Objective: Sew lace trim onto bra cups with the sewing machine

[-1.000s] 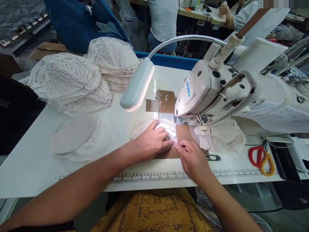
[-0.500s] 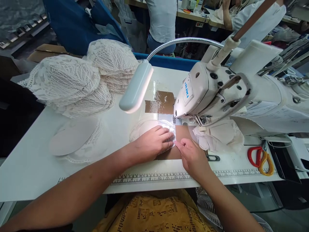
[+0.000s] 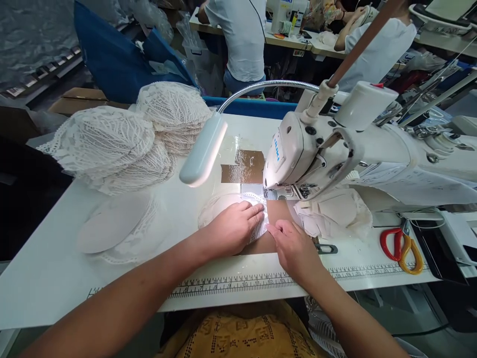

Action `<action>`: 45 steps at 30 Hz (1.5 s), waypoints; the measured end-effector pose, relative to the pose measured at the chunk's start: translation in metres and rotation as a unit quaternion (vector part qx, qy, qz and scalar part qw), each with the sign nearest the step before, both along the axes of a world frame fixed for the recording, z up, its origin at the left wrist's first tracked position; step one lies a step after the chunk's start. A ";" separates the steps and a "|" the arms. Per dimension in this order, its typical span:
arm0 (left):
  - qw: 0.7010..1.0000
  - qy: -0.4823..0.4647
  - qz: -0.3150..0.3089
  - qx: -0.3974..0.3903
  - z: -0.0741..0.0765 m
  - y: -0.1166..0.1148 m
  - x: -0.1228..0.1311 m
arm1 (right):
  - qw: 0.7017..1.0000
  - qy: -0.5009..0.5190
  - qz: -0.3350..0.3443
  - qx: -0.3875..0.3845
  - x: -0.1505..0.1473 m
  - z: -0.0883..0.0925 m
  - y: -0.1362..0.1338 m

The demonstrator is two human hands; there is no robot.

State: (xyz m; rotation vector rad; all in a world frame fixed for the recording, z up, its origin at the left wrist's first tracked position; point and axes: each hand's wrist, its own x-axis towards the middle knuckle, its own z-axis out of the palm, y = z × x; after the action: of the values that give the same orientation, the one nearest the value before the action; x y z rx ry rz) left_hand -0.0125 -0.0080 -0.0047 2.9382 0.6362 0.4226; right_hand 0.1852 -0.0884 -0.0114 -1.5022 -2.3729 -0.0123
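Observation:
A white lace-edged oval fabric piece (image 3: 213, 208) lies on the table below the head of the white sewing machine (image 3: 292, 146). My left hand (image 3: 233, 226) rests flat on this piece, fingers stretched toward the needle area and partly covering it. At the piece's right edge, my right hand (image 3: 294, 246) pinches the border between thumb and forefinger. The needle and presser foot are too small to make out. Brown tape or board (image 3: 278, 211) covers the table beneath the fingers of both hands.
Lace piles (image 3: 108, 144) stand back left, with a smooth oval pad (image 3: 114, 223) on lace in front. A lamp (image 3: 203, 151) hangs over the table. Pale fabric pieces (image 3: 335, 211) lie right of the needle, red-and-yellow-handled scissors (image 3: 408, 253) farther right. Ruler markings (image 3: 238, 286) line the front edge.
My view has tilted up a little, so the table sits lower in the picture. Both hands keep nearly the same hold on the lace-edged piece, with only slight finger movement.

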 end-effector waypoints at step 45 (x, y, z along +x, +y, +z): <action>0.999 0.026 -0.021 -0.022 0.004 0.058 -0.003 | 0.993 -0.098 -0.063 -0.038 -0.003 0.004 0.051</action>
State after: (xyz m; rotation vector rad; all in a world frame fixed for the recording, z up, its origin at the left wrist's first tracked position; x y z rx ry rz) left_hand -0.0159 0.0501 -0.0008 2.9242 0.5820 0.3238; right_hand 0.1820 -0.0379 -0.0079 -1.7575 -2.4476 -0.1054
